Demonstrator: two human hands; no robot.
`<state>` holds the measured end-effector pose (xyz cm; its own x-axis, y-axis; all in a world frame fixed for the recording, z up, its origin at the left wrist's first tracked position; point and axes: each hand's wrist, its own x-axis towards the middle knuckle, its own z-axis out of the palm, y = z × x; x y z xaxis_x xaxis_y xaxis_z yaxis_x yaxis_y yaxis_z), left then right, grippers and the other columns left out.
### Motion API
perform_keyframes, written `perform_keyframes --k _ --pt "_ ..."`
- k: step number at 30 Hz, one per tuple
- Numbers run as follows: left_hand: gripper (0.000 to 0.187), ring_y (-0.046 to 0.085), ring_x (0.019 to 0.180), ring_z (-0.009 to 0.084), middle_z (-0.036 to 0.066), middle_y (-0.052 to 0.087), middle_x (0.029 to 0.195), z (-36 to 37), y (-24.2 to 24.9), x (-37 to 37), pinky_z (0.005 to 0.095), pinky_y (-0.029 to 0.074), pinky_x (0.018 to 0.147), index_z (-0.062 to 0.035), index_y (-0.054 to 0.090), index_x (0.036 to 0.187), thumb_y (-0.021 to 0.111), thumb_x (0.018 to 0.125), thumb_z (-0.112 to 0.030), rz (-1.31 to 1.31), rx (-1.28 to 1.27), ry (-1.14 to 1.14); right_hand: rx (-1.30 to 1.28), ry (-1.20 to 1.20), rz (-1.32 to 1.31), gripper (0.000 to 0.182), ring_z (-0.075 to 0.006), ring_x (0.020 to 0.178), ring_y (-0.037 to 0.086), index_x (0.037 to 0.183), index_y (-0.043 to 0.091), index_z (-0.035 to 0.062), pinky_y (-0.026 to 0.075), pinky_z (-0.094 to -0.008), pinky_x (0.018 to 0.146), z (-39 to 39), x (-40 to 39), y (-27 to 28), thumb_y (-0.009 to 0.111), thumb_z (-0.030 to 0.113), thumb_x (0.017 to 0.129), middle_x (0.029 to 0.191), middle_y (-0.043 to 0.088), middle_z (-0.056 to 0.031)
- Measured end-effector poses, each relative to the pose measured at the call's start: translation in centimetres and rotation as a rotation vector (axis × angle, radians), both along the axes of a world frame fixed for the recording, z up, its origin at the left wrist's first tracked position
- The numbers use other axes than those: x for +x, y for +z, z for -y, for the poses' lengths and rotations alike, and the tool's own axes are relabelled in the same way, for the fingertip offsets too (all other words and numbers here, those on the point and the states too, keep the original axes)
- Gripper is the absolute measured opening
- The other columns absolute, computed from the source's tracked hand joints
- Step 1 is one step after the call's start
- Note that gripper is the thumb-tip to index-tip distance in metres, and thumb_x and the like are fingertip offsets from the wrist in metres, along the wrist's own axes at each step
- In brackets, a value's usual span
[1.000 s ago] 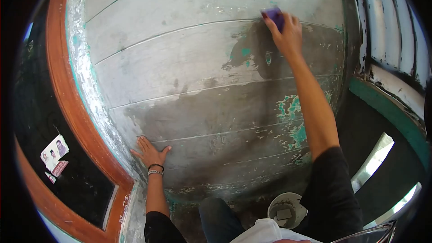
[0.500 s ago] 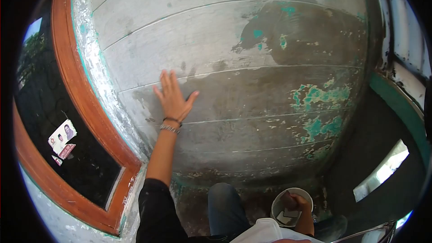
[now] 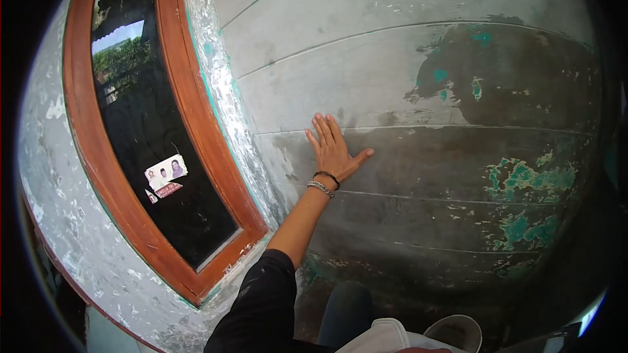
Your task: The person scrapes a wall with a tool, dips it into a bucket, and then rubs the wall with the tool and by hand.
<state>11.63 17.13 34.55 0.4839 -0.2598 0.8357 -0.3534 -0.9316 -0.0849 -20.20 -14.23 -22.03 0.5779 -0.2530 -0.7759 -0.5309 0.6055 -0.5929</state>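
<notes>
My left hand [image 3: 335, 153] lies on the wall [image 3: 392, 163], its fingers spread and the thumb pointing right. It holds nothing. A dark band and a chain bracelet [image 3: 321, 188] circle the wrist. Around the palm the plaster is dark and looks damp; above the fingertips it is pale grey. Patches of old green paint [image 3: 530, 180] show on the wall's right side. At the bottom edge, a pale bucket [image 3: 468, 330] is partly in sight. My right hand is out of view.
Left of the wall stands a wooden window frame [image 3: 186, 68] with dark glass and a torn sticker [image 3: 166, 174]. A whitish, rough strip [image 3: 219, 68] runs between frame and wall. My knee [image 3: 347, 310] is below, near the wall's foot.
The view has swung left, so the wall and window appear farther right. My left hand stays on the wall. My right hand, earlier in the bucket with a brownish object, has left the view.
</notes>
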Motion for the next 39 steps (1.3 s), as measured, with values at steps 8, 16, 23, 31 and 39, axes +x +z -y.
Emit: perform_keyframes --k 8,16,23,31,39 --pt "0.127 -0.012 0.138 0.0439 0.037 -0.007 0.145 -0.4 0.1 -0.1 0.0583 -0.010 0.106 0.0154 -0.004 0.139 0.037 0.071 -0.084 -0.051 0.031 -0.037 -0.035 0.024 -0.026 0.048 -0.0275 0.097 0.060 0.114 0.060 0.0050 0.048 -0.0393 0.085 -0.8 0.2 -1.6 0.063 0.035 0.077 0.105 0.063 -0.0144" --pt "0.126 -0.011 0.138 0.0440 0.035 -0.008 0.146 -0.5 -0.8 1.2 0.0590 -0.007 0.107 0.0125 -0.006 0.140 0.044 0.071 -0.081 0.042 -0.034 -0.110 -0.123 0.173 -0.108 0.047 -0.0271 0.098 0.060 0.113 0.062 0.0043 0.047 -0.0377 0.086 -1.0 -3.2 -2.4 0.063 0.034 0.076 0.104 0.063 -0.0161" --pt "0.127 -0.014 0.138 0.0418 0.030 -0.013 0.148 -0.3 -1.3 1.9 0.0604 -0.008 0.106 0.0087 -0.007 0.141 0.048 0.069 -0.080 0.068 -0.099 -0.196 -0.736 1.001 0.057 0.047 -0.0267 0.098 0.060 0.112 0.063 0.0036 0.046 -0.0364 0.087 1.4 -1.9 19.6 0.064 0.033 0.075 0.102 0.063 -0.0175" --pt "0.126 -0.016 0.139 0.0372 0.026 -0.012 0.150 -1.1 -2.1 1.9 0.0605 -0.010 0.105 0.0047 -0.006 0.143 0.043 0.068 -0.083 0.059 -0.070 -0.198 -2.279 -0.011 0.806 0.055 -0.0380 0.112 0.048 0.134 0.047 0.0128 0.038 -0.0458 0.094 -3.6 9.0 47.9 0.063 0.025 0.082 0.133 0.045 -0.0179" --pt "0.123 -0.014 0.140 0.0347 0.025 -0.007 0.151 -2.1 -2.6 1.4 0.0604 -0.010 0.106 0.0015 -0.003 0.145 0.044 0.068 -0.082 0.037 -0.028 -0.284 -2.513 -1.009 0.766 0.052 -0.0357 0.121 0.041 0.136 0.045 0.0185 0.028 -0.0538 0.096 -5.3 24.2 63.6 0.053 0.037 0.087 0.138 0.039 -0.0184"
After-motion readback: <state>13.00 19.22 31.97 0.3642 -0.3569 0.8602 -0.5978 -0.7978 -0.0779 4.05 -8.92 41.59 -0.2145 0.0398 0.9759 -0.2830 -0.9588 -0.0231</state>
